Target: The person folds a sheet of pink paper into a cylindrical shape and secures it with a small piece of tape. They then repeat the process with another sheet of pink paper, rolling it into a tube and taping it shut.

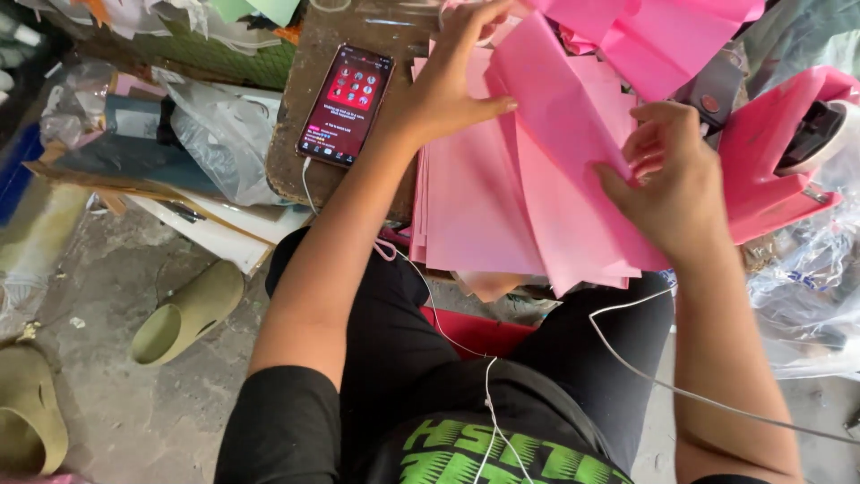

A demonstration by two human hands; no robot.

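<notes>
Pretty crowded little workspace here. On the low wooden table a smartphone lies face up with its screen lit, just left of the stack of pink paper sheets, and a thin white cable runs from its bottom edge down over the person's lap. Further left there's a crumpled clear plastic bag sitting on some flat boards, and on the concrete floor two olive-green slippers, one near the left knee and the other at the bottom left corner. On the right a pink tape dispenser sits right up against the stack, with more clear plastic beside it. More loose pink sheets pile up at the far end, so the top of the stack is partly buried.

The stack itself lies flat on the table in front of the person, long axis running away from the body, near edge hanging a bit over the table's edge above the lap.

The left hand presses down flat on the stack, thumb spread out along a lifted sheet's edge. The right hand pinches the lifted pink sheet, fingers curled over its right edge. That sheet is tilted, running diagonally from upper left to lower right across the stack, its lower corner pointing toward the lap.
</notes>
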